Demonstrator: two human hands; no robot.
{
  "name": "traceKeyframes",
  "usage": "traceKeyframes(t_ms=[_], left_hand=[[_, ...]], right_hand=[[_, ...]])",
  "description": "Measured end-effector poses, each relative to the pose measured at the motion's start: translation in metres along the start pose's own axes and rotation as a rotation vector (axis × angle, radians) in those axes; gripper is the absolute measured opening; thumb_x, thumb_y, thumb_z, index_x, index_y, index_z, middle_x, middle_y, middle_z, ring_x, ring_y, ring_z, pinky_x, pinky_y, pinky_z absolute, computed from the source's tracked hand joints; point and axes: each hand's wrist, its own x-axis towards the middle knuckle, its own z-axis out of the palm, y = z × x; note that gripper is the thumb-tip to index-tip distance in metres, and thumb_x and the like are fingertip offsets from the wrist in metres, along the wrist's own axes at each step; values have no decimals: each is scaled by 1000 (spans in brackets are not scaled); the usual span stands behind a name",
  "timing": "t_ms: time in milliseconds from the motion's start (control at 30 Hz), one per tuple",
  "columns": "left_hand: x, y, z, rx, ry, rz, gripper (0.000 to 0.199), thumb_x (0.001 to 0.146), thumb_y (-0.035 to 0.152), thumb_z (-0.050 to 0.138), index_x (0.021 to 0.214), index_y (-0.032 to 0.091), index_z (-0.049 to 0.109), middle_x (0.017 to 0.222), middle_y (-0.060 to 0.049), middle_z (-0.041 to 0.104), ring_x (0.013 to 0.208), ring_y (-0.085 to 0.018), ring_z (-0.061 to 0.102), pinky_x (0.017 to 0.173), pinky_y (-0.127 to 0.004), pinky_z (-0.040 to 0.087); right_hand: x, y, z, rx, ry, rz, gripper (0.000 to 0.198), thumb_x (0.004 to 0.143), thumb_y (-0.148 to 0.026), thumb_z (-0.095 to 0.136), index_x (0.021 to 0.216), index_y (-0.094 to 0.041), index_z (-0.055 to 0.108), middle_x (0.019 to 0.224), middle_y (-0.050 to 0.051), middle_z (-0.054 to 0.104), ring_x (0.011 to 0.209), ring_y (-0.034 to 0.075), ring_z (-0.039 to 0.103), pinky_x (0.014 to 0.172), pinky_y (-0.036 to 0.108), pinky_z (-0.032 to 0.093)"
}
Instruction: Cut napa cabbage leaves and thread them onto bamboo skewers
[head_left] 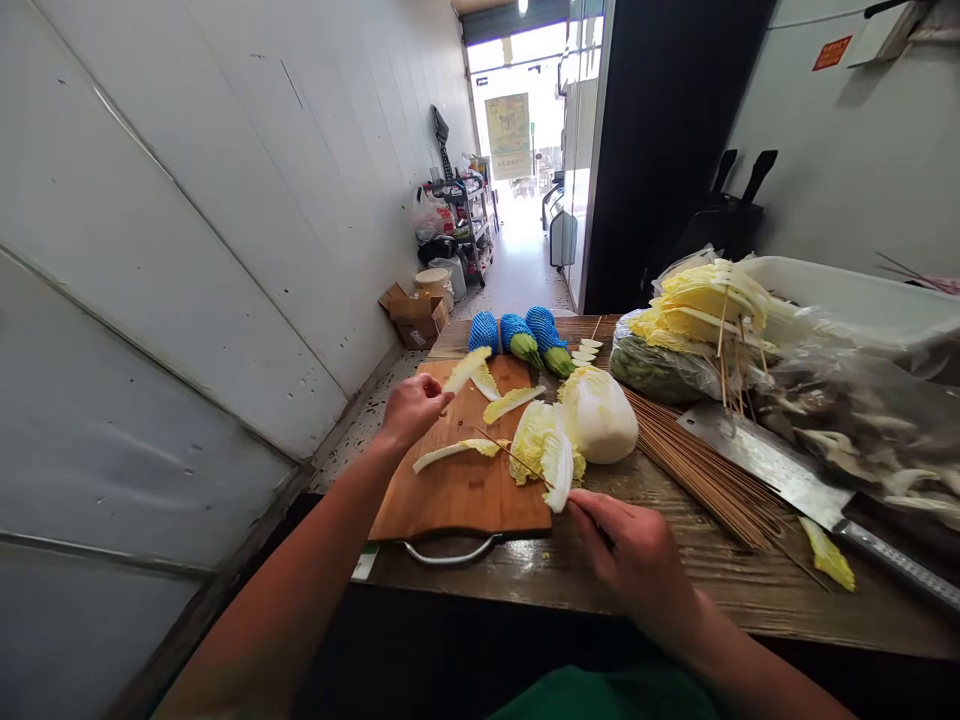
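Observation:
My left hand [412,408] is closed in a pinch on a pale yellow strip of napa cabbage leaf [468,369], raised over the far left part of the wooden cutting board [461,505]. Near the board's right front corner, the fingers of my right hand [634,545] close on a thin bamboo skewer [491,439]. A white-ribbed piece of cabbage [557,468] is threaded on that skewer, whose tip points left over the board. Several more leaf strips [514,404] lie on the board. Beside its right edge rests a cut napa cabbage [602,415], with frilly yellow leaves against it.
Blue-netted green vegetables [519,340] lie behind the board. Rightward are a bundle of bamboo skewers [694,470], a cleaver [772,468], skewered cabbage [709,300], bagged mushrooms [847,440] and a white tub [862,295]. A metal-panelled wall [187,300] stands at left.

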Motion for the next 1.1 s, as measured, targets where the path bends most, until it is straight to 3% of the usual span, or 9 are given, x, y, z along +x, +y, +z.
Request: traceKeyframes(t_ms=[67,133,233,367,533,667,833,967,1100], left_hand=[[-32,6,-12,-148,37,0,23,78,40,51,80,17,48,81,-7,66,63,-16,63,50,-23,43],[-71,11,-19,-547,-15,-26,24,75,37,59,77,18,43,92,-8,66,61,-14,62,46,-21,41],[-125,13,-14,-896,-234,-182,25,72,26,65,67,17,42,82,-4,66,47,-5,49,41,-16,32],[-164,8,9,-1173,-261,-391,21,70,21,68,65,14,49,73,-1,62,53,-4,47,47,-15,35],[-179,-6,30,-1220,-27,-394,20,65,19,74,78,13,61,69,3,57,61,-4,50,58,-15,42],[-197,-10,39,-1169,21,-356,34,64,17,74,94,18,58,83,2,64,70,-7,56,63,-16,44],[-219,-6,50,-1237,56,-488,45,64,16,75,104,22,55,83,0,68,72,-9,60,65,-18,47],[-223,-6,61,-1281,-44,-701,31,61,18,77,90,14,65,86,-5,68,69,-10,60,59,-18,48],[-220,-1,66,-1238,-82,-662,28,64,23,75,89,14,67,88,-6,68,71,-11,62,56,-18,49]], right_hand=[[0,-5,1,-5,31,-37,18,88,-17,49,94,-17,65,86,9,72,75,19,69,70,27,55],[-1,-11,3,13,37,-63,17,87,-16,49,96,-16,64,87,9,72,74,18,69,70,26,55],[-2,-20,6,14,-16,-98,17,87,-14,49,95,-13,64,86,10,72,73,17,68,69,24,54],[-9,-20,15,-112,-71,-170,17,87,-12,49,94,-9,64,78,11,71,67,17,66,63,25,50],[-21,-7,20,-188,-55,-408,19,86,-8,49,100,-9,60,71,6,69,61,14,61,57,25,43],[-28,-2,16,-189,-85,-575,21,88,-11,47,107,-8,57,78,7,70,63,14,59,55,27,38],[-30,4,28,-214,-210,-492,20,91,-14,41,100,-10,58,74,6,69,62,14,58,56,27,35],[-33,7,39,-180,-308,-423,17,91,-17,43,96,-13,59,63,1,63,54,12,54,51,25,31],[-33,6,39,-163,-341,-397,18,92,-19,41,96,-14,58,62,1,61,53,12,52,51,25,30]])
